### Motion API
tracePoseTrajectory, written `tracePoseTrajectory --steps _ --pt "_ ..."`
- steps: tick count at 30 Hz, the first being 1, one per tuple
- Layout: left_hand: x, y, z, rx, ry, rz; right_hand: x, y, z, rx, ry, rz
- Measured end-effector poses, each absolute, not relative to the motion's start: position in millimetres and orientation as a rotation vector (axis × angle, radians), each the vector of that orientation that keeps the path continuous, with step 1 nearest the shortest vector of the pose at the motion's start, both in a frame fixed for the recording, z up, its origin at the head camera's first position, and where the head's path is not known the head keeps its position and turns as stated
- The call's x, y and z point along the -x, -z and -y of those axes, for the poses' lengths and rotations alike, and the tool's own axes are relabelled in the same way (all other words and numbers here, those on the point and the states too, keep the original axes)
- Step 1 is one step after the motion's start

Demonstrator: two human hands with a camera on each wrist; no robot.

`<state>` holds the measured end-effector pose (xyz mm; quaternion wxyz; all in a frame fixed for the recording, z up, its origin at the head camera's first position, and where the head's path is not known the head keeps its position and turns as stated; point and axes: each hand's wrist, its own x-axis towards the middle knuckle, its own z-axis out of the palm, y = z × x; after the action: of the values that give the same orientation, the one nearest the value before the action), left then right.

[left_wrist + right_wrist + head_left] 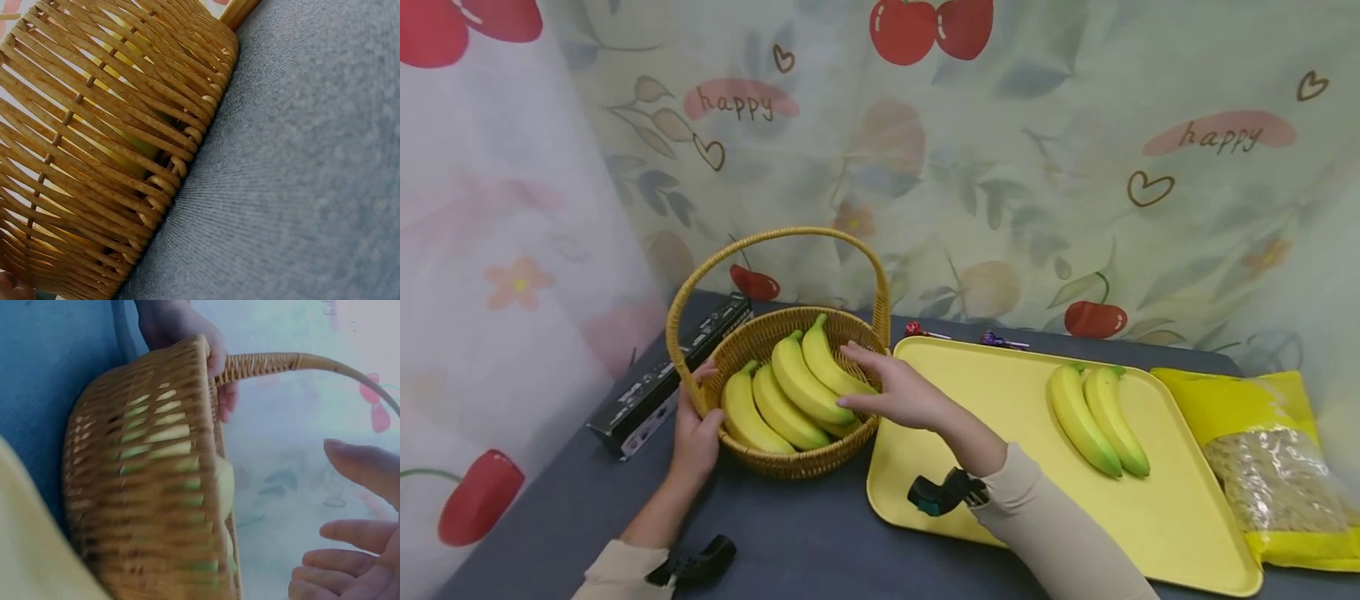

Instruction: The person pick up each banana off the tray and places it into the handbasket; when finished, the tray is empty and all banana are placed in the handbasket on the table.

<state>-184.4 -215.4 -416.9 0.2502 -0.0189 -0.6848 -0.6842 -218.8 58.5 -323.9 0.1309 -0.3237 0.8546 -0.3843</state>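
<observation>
My left hand (pixel 695 442) grips the rim of a wicker basket (pixel 797 467) at the foot of its arched handle, thumb outside and fingers reaching over the edge. Several yellow bananas (pixel 784 398) lie side by side in the basket. Over the basket's right side hovers my right hand (pixel 910 392), fingers and thumb spread with nothing between them. The right wrist view shows this right hand (pixel 362 550) apart from the woven wall (pixel 144 487). In the left wrist view, the basket's side (pixel 94 125) fills the left, with yellow fruit behind the weave.
A yellow tray (pixel 970 467) stands right of the basket, bearing two bananas (pixel 1093 421). Beyond its far edge lie a red lollipop (pixel 916 330) and a purple one (pixel 996 339). A yellow bag (pixel 1273 467) is at the right, a long black box (pixel 662 387) at the left.
</observation>
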Motion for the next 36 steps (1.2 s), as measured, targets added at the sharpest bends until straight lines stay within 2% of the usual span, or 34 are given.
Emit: tracePoseTrajectory --steps 8,20,36 --pt "183 417 214 0.047 1.839 1.886 208 335 -111 0.925 1.243 -2.502" --pt "183 418 215 0.056 1.816 1.893 192 351 -180 0.728 1.316 -2.628" --pt "184 418 215 0.048 1.824 1.892 191 347 -249 0.407 1.434 -2.717"
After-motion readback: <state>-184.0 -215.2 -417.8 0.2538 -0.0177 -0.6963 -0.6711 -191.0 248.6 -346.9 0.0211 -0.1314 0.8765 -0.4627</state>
